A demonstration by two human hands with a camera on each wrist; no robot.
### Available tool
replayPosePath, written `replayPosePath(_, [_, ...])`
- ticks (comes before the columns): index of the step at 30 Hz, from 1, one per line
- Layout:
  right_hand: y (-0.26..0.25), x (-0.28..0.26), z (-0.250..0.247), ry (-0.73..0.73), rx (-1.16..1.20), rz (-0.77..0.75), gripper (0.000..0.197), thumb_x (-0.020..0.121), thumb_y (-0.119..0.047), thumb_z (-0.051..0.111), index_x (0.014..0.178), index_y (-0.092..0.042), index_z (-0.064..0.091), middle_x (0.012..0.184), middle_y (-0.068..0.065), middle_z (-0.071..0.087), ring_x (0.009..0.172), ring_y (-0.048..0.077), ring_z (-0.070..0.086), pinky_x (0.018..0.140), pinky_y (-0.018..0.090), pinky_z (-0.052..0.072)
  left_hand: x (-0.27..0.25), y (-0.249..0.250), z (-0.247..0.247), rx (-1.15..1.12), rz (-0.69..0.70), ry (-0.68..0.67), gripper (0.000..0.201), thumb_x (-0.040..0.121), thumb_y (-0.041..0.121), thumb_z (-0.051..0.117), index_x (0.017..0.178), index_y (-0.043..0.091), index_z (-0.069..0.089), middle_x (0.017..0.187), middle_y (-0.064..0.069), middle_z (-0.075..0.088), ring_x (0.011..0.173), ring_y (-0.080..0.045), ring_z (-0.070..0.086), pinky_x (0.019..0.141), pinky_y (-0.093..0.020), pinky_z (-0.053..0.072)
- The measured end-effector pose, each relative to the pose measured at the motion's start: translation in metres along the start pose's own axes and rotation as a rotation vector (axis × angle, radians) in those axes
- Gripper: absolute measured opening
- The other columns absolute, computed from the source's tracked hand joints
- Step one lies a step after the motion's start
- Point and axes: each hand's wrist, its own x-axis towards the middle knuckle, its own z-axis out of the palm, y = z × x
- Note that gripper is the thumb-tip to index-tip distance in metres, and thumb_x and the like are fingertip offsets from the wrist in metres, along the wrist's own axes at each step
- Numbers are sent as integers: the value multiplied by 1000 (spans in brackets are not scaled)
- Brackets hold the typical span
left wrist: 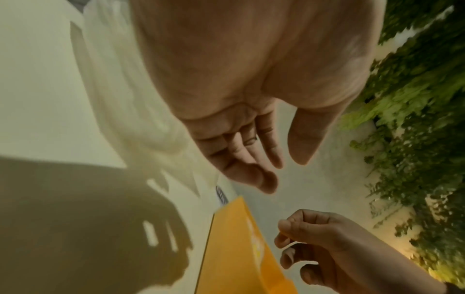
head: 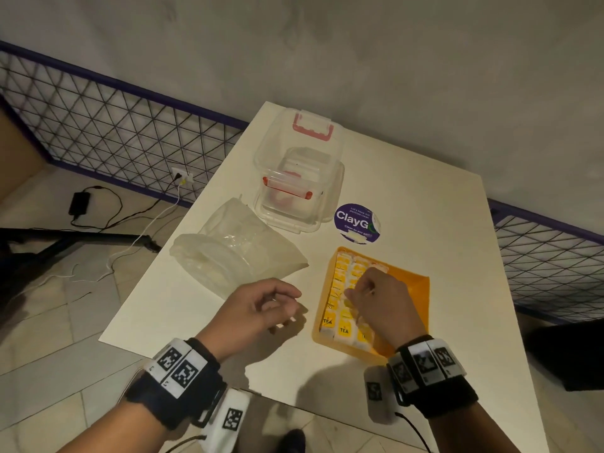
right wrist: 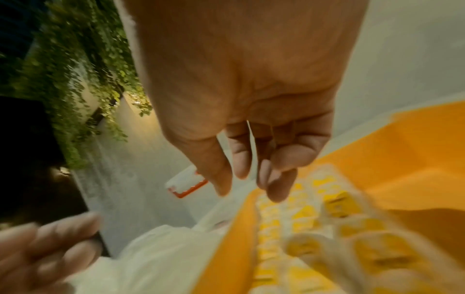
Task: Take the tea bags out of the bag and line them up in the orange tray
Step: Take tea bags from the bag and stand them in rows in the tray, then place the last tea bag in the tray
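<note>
In the head view, the orange tray stood on the white table, at the near right part, and the tea bags with yellow labels lay in it in rows along its left side. The right hand hung over these rows with its fingers bent downward; if it pinched a tea bag, I cannot tell from here. The left hand hovered just left of the tray, loosely curled and holding nothing. The clear plastic bag lay crumpled behind the left hand, and further back stood a clear container with red clips, beside a purple sticker. In the left wrist view, the left hand showed relaxed fingers and an empty palm — the tray was below it. In the right wrist view, the right hand pointed its fingers down above the blurred tea bags, and nothing was clearly between the fingers.
</note>
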Motion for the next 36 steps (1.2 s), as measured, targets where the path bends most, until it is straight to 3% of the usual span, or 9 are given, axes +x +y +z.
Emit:
replayPosePath(4, [-48, 4, 32, -35, 155, -270, 8, 88, -23, 70, 90, -21, 63, 90, -8, 59, 79, 6, 58, 73, 18, 48, -3, 20, -45, 23, 269, 456, 15, 87, 7, 70, 95, 19, 73, 94, -8, 73, 79, -19, 64, 66, -35, 51])
replayPosePath(8, [-77, 18, 68, -91, 197, -344, 19, 94, -19, 63, 113, -21, 65, 115, -6, 51, 90, 4, 54, 85, 17, 42, 12, 12, -100, 249, 255, 837, 30, 87, 23, 72, 114, 34, 64, 134, 3, 50, 124, -14, 50, 105, -41, 43])
replayPosePath(11, [-87, 34, 87, -127, 208, -257, 33, 98, -26, 57, 130, -23, 59, 137, -4, 42, 117, 7, 49, 96, 10, 29, 25, -1, -123, 309, 12, 712, 56, 82, 50, 71, 134, 41, 52, 156, 4, 26, 143, -13, 25, 115, -38, 26])
replayPosePath(15, [-97, 43, 112, -261, 245, -140, 44, 101, -34, 51, 144, -26, 47, 153, 0, 31, 141, 15, 34, 117, 28, 26, 29, -19, -119, 269, -158, 457, 66, 74, 64, 71, 135, 46, 50, 142, 4, 46, 131, -15, 43, 114, -43, 35])
replayPosePath(21, [-113, 37, 130, -381, 369, -82, 40, 101, -26, 48, 140, -25, 55, 146, 0, 51, 134, 18, 48, 115, 39, 36, 10, -32, -101, 232, -180, 213, 101, 51, 66, 86, 140, 53, 38, 141, 13, 43, 127, -8, 47, 110, -32, 40])
replayPosePath(24, [-132, 24, 135, -511, 563, -20, 27, 91, -17, 53, 105, -25, 74, 108, 5, 75, 106, 27, 68, 96, 45, 54, -3, -28, -88, 223, -135, 155, 117, 48, 47, 94, 144, 54, 29, 137, 19, 33, 125, 2, 41, 102, -18, 40])
replayPosePath(26, [-139, 17, 142, -583, 671, 20, 27, 86, -5, 51, 91, -17, 75, 93, 12, 75, 94, 33, 70, 85, 48, 56, -9, -30, -88, 236, -111, 177, 104, 49, 40, 94, 135, 54, 38, 132, 14, 42, 120, 0, 49, 99, -25, 48])
replayPosePath(31, [-122, -3, 153, -866, 831, 193, 26, 97, -14, 52, 115, -2, 67, 107, 23, 69, 91, 29, 69, 90, 49, 55, -48, -42, -114, 286, -222, 296, 56, 64, 8, 79, 112, 35, 67, 105, 5, 73, 100, -13, 68, 90, -37, 56])
replayPosePath(36, [-66, -24, 130, -1016, 702, 213, 30, 91, -23, 62, 110, -1, 70, 108, 17, 73, 100, 33, 72, 84, 45, 58, -136, -38, -161, 180, -485, 136, 28, 67, -4, 74, 91, 10, 74, 93, -19, 75, 82, -36, 72, 76, -45, 58])
